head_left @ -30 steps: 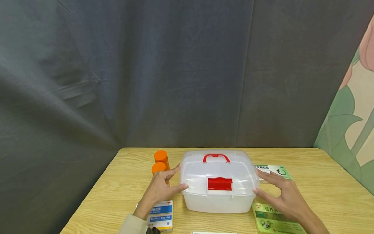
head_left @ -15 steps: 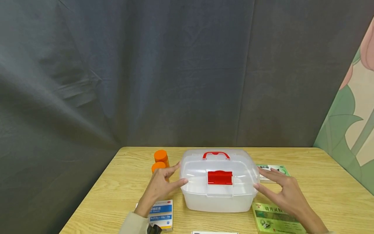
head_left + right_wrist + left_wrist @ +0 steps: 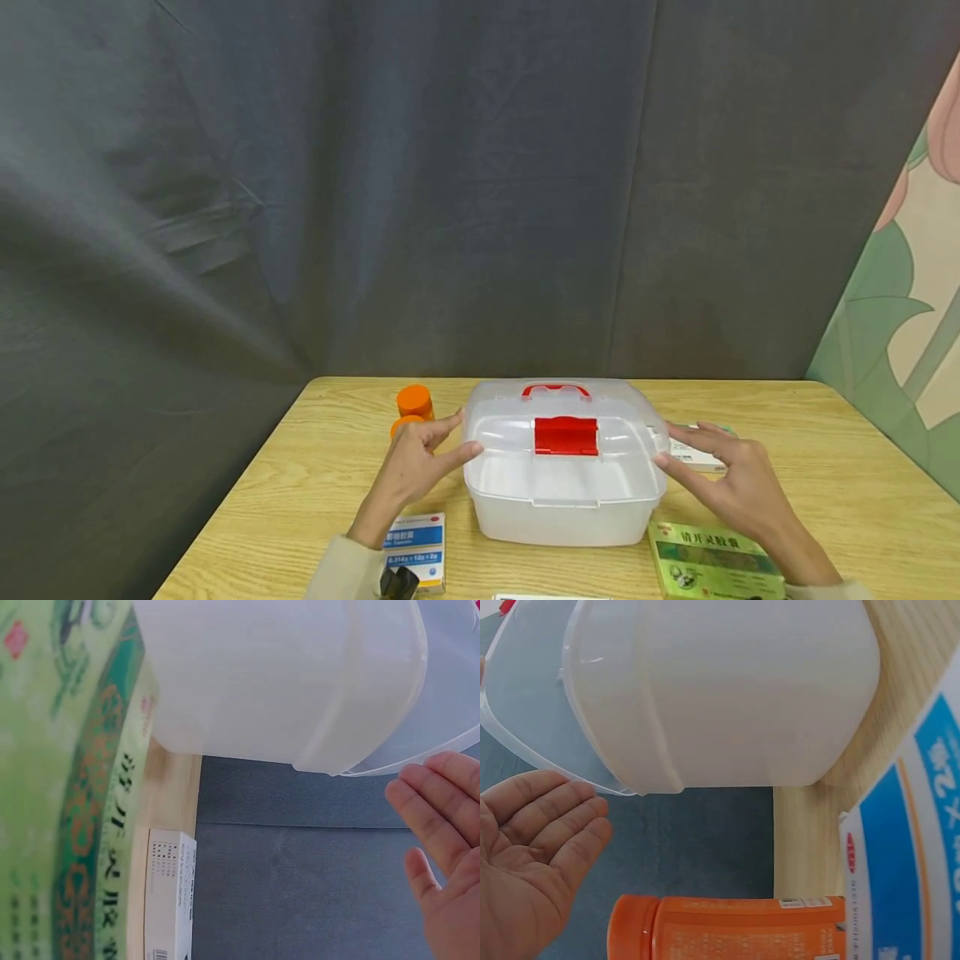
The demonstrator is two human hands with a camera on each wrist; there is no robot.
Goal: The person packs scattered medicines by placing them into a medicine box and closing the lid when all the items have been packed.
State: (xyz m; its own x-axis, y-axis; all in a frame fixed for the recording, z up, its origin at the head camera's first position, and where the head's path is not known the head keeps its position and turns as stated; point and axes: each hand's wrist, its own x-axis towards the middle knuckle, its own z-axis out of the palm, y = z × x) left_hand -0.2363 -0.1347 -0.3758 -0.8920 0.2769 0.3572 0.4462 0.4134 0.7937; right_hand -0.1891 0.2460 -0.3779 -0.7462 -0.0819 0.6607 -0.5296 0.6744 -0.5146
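A clear plastic box (image 3: 562, 523) with a translucent lid (image 3: 504, 429) stands on the table. The lid is tilted back, its front edge raised above the box. A red latch (image 3: 566, 436) hangs on the lid's front, and a red handle (image 3: 557, 387) lies on top. My left hand (image 3: 412, 465) holds the lid's left end, thumb at the front corner and index finger at the side. Mirroring it, my right hand (image 3: 738, 482) holds the right end. In the wrist views, the other fingers of the left hand (image 3: 536, 851) and right hand (image 3: 450, 825) extend beside the lid's rim.
Two orange-capped bottles (image 3: 415, 402) stand behind my left hand. A blue-and-white medicine box (image 3: 420, 552) lies front left, a green one (image 3: 716, 562) front right. Behind my right hand lies a white carton (image 3: 701, 457); another white box (image 3: 551, 597) shows at the bottom edge.
The lid's front edge and red latch have risen and tilted back, widening the gap above the box. Both hands have moved slightly upward with the lid.
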